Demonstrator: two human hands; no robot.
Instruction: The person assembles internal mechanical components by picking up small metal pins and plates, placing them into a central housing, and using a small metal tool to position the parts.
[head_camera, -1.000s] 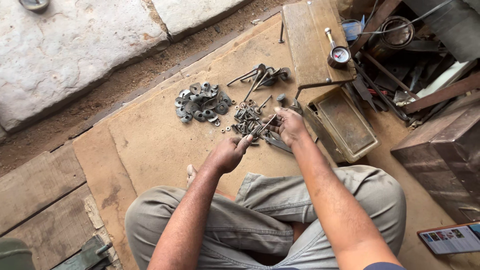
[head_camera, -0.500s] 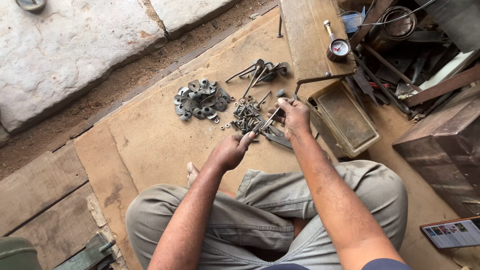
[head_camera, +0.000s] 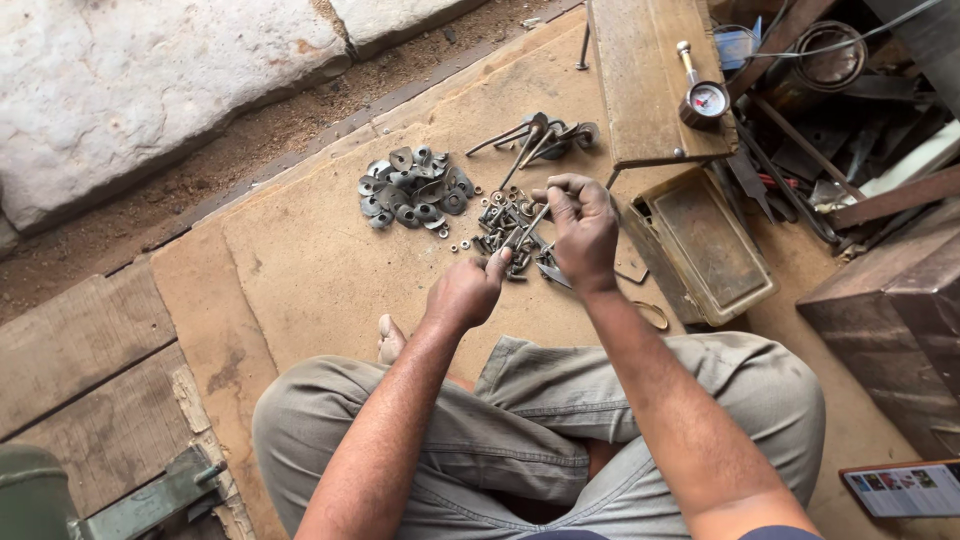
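Note:
I sit cross-legged on a brown board (head_camera: 300, 270). My left hand (head_camera: 465, 292) and my right hand (head_camera: 583, 225) together hold a long thin metal rod, perhaps a bolt (head_camera: 525, 230), one hand at each end, just above a heap of bolts and nuts (head_camera: 500, 222). Left of that heap lies a pile of grey metal washers and curved plates (head_camera: 412, 187). Farther back, a few long-stemmed metal parts (head_camera: 540, 137) lie together.
A rusty metal box (head_camera: 700, 245) stands right of my right hand. A wooden plank (head_camera: 655, 75) carries a round pressure gauge (head_camera: 706, 98). Scrap tools and cables (head_camera: 830, 120) crowd the right. Stone slabs (head_camera: 120, 90) lie far left. A phone (head_camera: 905, 488) rests lower right.
Both hands stay over the bolt heap. The right hand has shifted slightly along the rod. The camera has tilted a little.

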